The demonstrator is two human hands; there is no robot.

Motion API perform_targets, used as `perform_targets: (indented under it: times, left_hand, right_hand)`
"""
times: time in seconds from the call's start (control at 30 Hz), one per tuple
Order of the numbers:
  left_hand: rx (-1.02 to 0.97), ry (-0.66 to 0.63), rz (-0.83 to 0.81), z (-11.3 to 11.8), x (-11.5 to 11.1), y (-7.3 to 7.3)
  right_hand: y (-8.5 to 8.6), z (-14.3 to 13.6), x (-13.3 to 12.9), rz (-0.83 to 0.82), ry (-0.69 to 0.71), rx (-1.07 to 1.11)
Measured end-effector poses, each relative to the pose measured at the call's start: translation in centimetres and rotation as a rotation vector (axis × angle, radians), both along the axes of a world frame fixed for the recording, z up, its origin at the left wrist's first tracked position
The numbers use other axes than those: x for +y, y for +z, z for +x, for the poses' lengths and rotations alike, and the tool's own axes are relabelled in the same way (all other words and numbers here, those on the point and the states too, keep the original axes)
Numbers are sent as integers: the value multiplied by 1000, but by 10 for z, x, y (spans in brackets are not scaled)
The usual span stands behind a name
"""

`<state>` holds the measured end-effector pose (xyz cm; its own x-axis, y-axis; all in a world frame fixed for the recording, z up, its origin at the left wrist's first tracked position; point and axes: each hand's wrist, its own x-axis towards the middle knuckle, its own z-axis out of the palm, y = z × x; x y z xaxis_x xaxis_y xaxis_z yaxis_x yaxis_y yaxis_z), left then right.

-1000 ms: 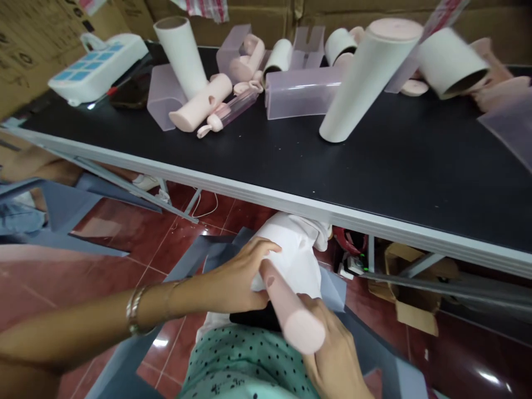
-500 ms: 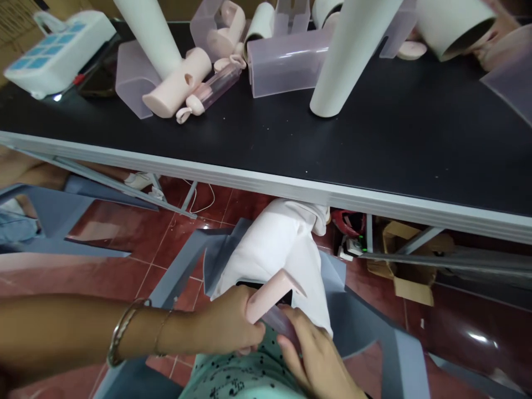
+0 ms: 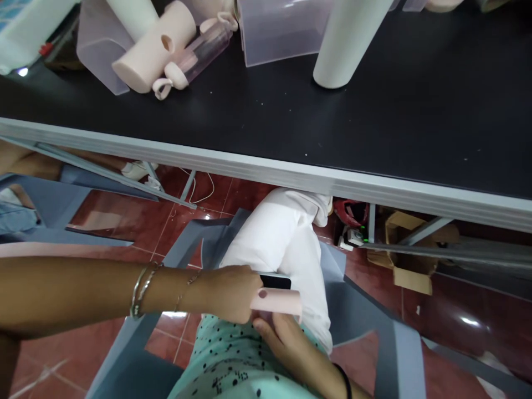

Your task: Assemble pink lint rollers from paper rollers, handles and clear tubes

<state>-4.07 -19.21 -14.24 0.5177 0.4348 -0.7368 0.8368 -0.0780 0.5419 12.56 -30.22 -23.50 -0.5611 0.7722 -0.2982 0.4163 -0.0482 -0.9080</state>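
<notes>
My left hand (image 3: pixel 238 292) is closed around the left end of a pale pink tube (image 3: pixel 282 301) with a round hole in its side. The tube lies nearly level above my lap. My right hand (image 3: pixel 286 338) is just below it, fingers curled under the tube. Between thumb and tube shows a sliver of a translucent purple-tinted piece (image 3: pixel 266 317), mostly hidden by the hands. Behind the tube, a dark-screened phone (image 3: pixel 276 281) rests on my lap.
On the black table (image 3: pixel 257 130) are a pink cylinder (image 3: pixel 153 47), a clear bottle with a loop cap (image 3: pixel 203 52), translucent purple boxes (image 3: pixel 282 30) and a leaning white tube (image 3: pixel 349 44). Beneath it stands an open cardboard box (image 3: pixel 409 260). Another person's leg (image 3: pixel 33 160) shows at left.
The pink tube has turned from a slant to nearly level. My right hand has moved up-left beneath it, and the translucent piece is now mostly covered. The view has tilted down.
</notes>
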Motion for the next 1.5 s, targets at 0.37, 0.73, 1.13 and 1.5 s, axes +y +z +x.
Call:
perform_targets:
  times: [0.37,0.73,1.13,1.5]
  left_hand:
    - [-31,-158,51,-5,-11,-14]
    - [-35,-275,151,32,-20,-44]
    - [-97,-201,167,14,-11,-42]
    - [-320,341,290,0,20,0]
  right_hand:
    - [47,45,43,104,13,-67]
    - [34,57,24,89,62,-230]
    - [7,57,16,45,-279,86]
    - [42,45,57,-25,-322,-14]
